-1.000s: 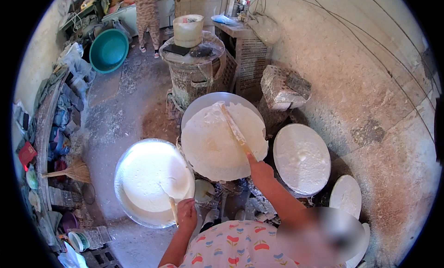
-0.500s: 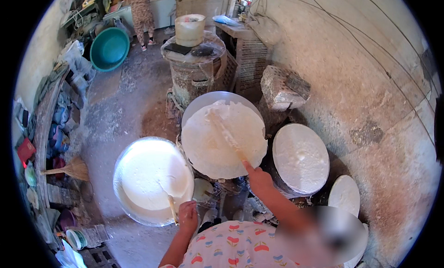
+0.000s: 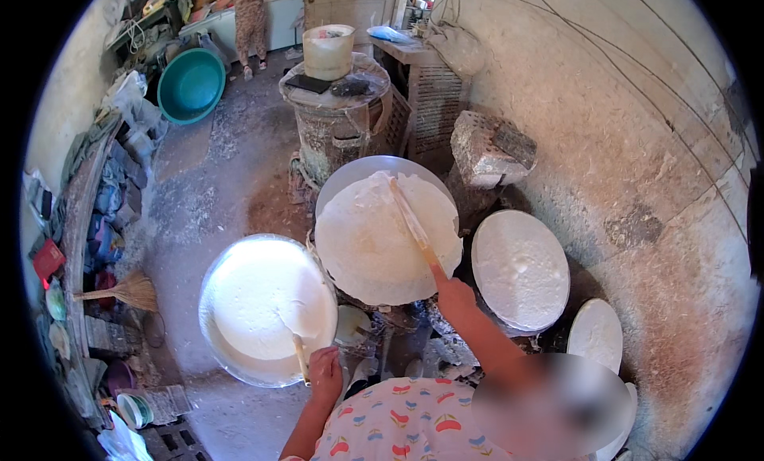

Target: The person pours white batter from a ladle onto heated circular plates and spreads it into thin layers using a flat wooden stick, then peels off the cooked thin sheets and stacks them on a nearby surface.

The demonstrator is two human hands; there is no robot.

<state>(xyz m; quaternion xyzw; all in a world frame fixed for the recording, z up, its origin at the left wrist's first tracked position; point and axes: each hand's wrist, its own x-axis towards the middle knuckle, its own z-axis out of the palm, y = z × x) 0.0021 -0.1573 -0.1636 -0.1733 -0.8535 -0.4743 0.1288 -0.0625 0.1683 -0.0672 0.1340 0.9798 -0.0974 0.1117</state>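
My right hand grips the handle of a long flat wooden spatula, its far part coated in pale batter. The blade lies across a thin pale pancake that covers most of a round griddle. Grey metal shows along the griddle's far edge. My left hand is closed beside the rim of a large metal basin, with nothing visible in its fingers. White batter fills the basin. A wooden-handled tool leans on the near rim close to my left hand, its lower end sunk in the batter.
To the right stand a round white-topped vessel and a smaller one. Beyond the griddle is a drum bearing a tub. A broom and green basin lie left; another person stands far back.
My right hand has moved slightly right and nearer, swinging the spatula's far end rightward across the pancake. The left hand stays by the basin. The person at the back has shifted slightly.
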